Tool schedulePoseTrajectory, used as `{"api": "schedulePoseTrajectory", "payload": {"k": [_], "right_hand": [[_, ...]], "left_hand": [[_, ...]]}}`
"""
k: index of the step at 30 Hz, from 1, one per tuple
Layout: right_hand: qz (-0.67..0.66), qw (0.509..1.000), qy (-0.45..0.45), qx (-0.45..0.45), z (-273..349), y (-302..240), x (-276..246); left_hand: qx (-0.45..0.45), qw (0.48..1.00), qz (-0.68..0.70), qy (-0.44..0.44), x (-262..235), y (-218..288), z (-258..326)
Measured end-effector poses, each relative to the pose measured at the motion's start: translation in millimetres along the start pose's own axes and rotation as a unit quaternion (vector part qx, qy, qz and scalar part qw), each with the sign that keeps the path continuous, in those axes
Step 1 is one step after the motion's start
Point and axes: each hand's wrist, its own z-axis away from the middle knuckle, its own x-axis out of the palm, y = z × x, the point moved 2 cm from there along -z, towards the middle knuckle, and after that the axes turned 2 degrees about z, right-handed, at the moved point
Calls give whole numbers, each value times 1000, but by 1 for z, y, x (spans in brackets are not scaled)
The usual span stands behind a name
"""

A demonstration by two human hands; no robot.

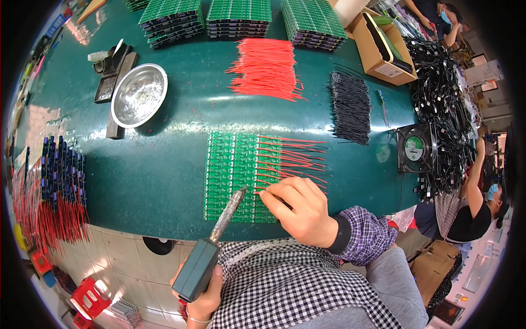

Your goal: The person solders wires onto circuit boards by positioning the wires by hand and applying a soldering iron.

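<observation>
On the green bench (pixel 148 181), going by the head view, a green circuit panel (pixel 219 181) is lying right in front of the person, with a row of red wires (pixel 296 156) sticking out over its right side. Left hand (pixel 205 296) is holding a soldering iron (pixel 198 268), fingers wrapping round the grey-green handle, and the tip is pointing up at the panel's middle; can't tell if it's actually touching. Right hand (pixel 301 211) is coming in from the other side, thumb and finger pinching together on a red wire (pixel 256 192), its end poking out just beside the tip. Further back, a red wire pile (pixel 263 68) is sitting left of a black wire pile (pixel 350 107), and board stacks (pixel 238 11) are lining the far edge. Off to the left, a metal bowl (pixel 157 79) is resting beside a dark stand (pixel 112 68), and a bunch of wired boards (pixel 63 170) is hanging its red leads toward the bench edge. Over on the right, a fan (pixel 415 148) is standing near a heap of black cables (pixel 438 71), with an open carton (pixel 386 71) sitting behind it.
</observation>
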Motion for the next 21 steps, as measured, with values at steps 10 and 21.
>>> {"api": "schedulePoseTrajectory", "payload": {"k": [10,21], "right_hand": [[-14,999,-33,10,4,-2,-2],[-11,999,-44,3,4,-2,-1]], "left_hand": [[0,999,-14,-34,-2,0,1],[8,997,-34,-71,-2,2,-1]]}}
